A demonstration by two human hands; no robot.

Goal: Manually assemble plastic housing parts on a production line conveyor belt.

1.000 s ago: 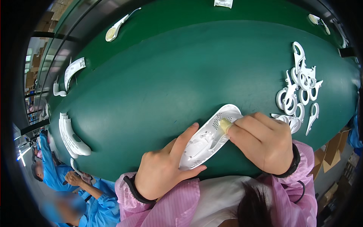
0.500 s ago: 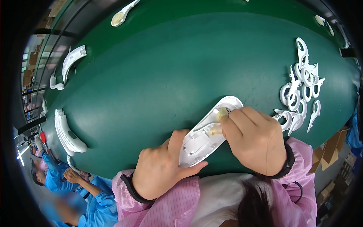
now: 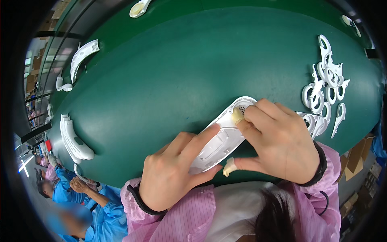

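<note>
A long white plastic housing shell [image 3: 213,149] is tilted between my hands above the green table, its ribbed inside facing up. My left hand [image 3: 173,167] grips its near end, thumb along the lower edge and index finger laid over the inside. My right hand [image 3: 278,141] is at the far, rounded end, beside a patch of small round holes [image 3: 242,109]. Its index finger, in a yellowish finger cot [image 3: 237,115], touches the inside there. The right thumb, also in a finger cot [image 3: 229,167], sticks out apart from the shell. The other right fingers partly cover the far rim.
Several white ring-shaped parts with handles [image 3: 322,97] lie in a heap on the right. White curved shells [image 3: 75,141] rest at the left, another [image 3: 84,56] farther back. A round-headed white part [image 3: 139,8] lies at the far edge. People in blue [image 3: 98,205] sit at the left.
My right thumb has come off the shell and spread away from the index finger. My left index finger has moved from the edge onto the inside of the shell.
</note>
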